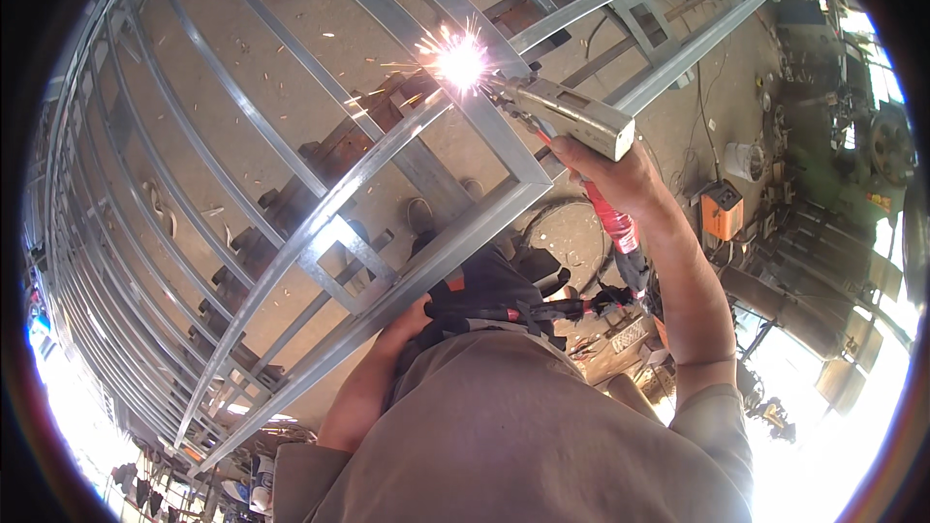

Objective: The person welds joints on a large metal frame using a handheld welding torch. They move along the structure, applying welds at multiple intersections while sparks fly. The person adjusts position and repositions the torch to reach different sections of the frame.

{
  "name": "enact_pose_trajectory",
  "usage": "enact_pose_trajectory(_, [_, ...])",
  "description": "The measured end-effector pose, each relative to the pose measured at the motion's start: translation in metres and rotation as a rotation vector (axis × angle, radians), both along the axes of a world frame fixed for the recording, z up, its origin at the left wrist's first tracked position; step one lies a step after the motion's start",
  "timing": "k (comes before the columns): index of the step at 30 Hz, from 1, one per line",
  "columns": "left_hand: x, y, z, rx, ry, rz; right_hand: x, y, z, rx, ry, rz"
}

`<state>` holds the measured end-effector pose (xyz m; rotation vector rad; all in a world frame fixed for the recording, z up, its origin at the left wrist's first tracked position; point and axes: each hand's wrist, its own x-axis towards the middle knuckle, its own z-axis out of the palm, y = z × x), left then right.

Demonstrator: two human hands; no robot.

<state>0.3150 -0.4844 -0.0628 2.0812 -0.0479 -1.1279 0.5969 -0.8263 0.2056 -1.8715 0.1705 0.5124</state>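
My right hand (615, 174) is closed round a welding torch with a red handle (612, 218). Above the fingers, a pale grey box-shaped metal piece (572, 114) points toward the weld; whether it belongs to the torch I cannot tell. A bright arc (459, 62) throws sparks where metal bars of the large silver frame (518, 189) meet, and its glare hides the torch tip and joint. My left hand (415, 318) is low at my waist, beside the frame's near rail, close to a dark cable (484, 313) with red parts. Its fingers are mostly hidden.
Long curved bars (242, 107) fan out to the left. Brown rusty supports (281, 203) stand beneath the frame. An orange box (722, 210) and a white bucket (744, 162) stand at the right, near green machinery (872, 150). Cables trail over the floor.
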Motion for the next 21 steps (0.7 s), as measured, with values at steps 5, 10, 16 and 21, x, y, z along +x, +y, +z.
enact_pose_trajectory(5, [0.007,-0.003,0.009,0.001,0.114,0.020,-0.002,-0.005,0.001,-0.033,0.050,0.016])
enact_pose_trajectory(10, [0.006,-0.005,0.009,0.054,0.064,-0.039,-0.003,-0.008,-0.003,-0.014,0.023,0.028])
enact_pose_trajectory(16, [0.003,-0.006,0.004,0.049,0.050,-0.039,-0.006,-0.012,-0.005,-0.021,0.055,0.032])
enact_pose_trajectory(21, [0.005,-0.008,0.008,0.041,0.120,0.003,-0.007,-0.015,-0.008,-0.007,0.037,0.038])
